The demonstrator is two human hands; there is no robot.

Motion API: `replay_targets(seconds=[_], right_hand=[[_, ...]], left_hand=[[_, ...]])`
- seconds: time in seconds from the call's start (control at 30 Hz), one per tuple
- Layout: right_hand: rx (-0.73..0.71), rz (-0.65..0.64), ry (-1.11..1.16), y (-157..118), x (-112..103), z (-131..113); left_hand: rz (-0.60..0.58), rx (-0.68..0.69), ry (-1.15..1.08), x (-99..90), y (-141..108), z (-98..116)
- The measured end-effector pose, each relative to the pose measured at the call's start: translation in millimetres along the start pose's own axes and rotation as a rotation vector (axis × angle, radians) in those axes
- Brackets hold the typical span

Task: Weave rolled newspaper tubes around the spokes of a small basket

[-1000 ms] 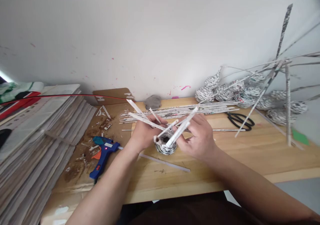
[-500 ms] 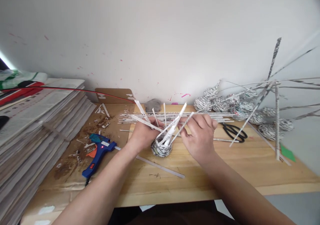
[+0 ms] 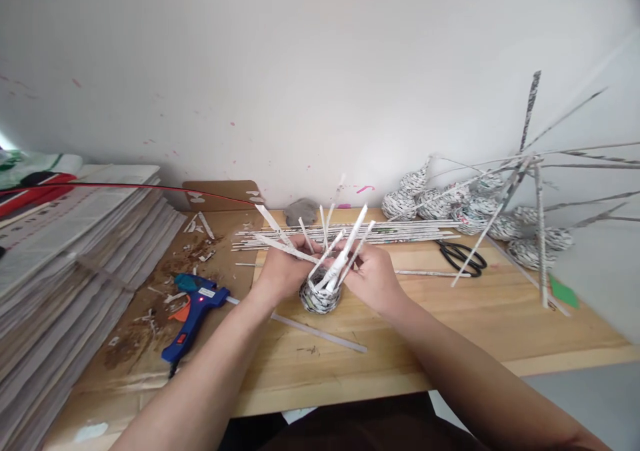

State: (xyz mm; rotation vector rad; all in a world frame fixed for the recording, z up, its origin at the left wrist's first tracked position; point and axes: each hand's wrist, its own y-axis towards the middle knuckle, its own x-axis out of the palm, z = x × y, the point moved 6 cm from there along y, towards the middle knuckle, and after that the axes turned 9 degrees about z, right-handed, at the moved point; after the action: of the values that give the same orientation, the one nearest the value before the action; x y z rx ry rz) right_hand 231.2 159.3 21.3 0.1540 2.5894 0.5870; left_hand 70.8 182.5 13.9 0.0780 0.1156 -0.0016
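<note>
A small round basket woven from rolled newspaper (image 3: 320,300) stands on the wooden board, several paper strips poking up and outward from its rim. My left hand (image 3: 285,267) is closed around the basket's far left side, its fingertips partly hidden behind the strips. On the other side my right hand (image 3: 373,274) is closed too, the fingers bent in against the strips at the basket's right rim. A thicker white paper roll (image 3: 345,254) leans up out of the basket between the hands. Exactly which strip each hand pinches is hard to see.
A blue glue gun (image 3: 195,311) with a red light lies left of the basket, near tall newspaper stacks (image 3: 100,264). Rolled paper sticks (image 3: 400,231) lie behind. Black scissors (image 3: 463,259) and finished woven paper pieces (image 3: 400,204) are at right. A flat strip (image 3: 320,333) lies in front.
My right hand has moved left and inward, closer to the basket's rim. The strips at the rim have shifted a little. My left hand stays at the basket, and the whole view has shifted slightly.
</note>
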Motion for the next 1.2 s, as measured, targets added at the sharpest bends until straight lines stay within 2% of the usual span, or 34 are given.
replay_targets(seconds=[0.17,0.33,0.47,0.53,0.67,0.83,0.93,1.0,1.07,1.2], right_hand=[[0.177,-0.036,0.198,3.9,7.9,12.8],[0.387,-0.097,0.571,5.6,16.4,21.1],[0.518,-0.038,0.665,4.5,12.3,25.4],[0.540,-0.003,0.689,4.1,10.1,25.9],[0.479,0.004,0.676,4.8,10.9,23.2],[0.456,0.012,0.641,8.1,10.0,23.5],[0.462,-0.087,0.510,11.2,4.6,21.5],[0.465,-0.305,0.326,8.5,6.6,18.7],[0.469,-0.435,0.257,5.2,6.7,15.5],[0.482,-0.507,0.312,1.9,8.1,9.7]], left_hand=[[-0.003,0.038,-0.009,4.1,-1.4,-1.9],[0.000,0.041,-0.033,5.4,-1.5,-6.6],[-0.041,0.040,-0.005,7.1,-1.7,-10.2],[-0.056,0.065,0.029,7.4,-1.9,-9.5],[-0.073,0.145,0.116,6.3,-2.3,-2.6],[-0.098,0.069,0.156,3.5,-4.4,3.1],[-0.064,0.105,0.208,1.6,-7.1,10.2],[-0.034,0.136,0.263,1.0,-8.3,12.6],[-0.008,0.134,0.280,0.6,-8.4,10.7],[0.010,0.138,0.273,0.4,-6.3,1.4]])
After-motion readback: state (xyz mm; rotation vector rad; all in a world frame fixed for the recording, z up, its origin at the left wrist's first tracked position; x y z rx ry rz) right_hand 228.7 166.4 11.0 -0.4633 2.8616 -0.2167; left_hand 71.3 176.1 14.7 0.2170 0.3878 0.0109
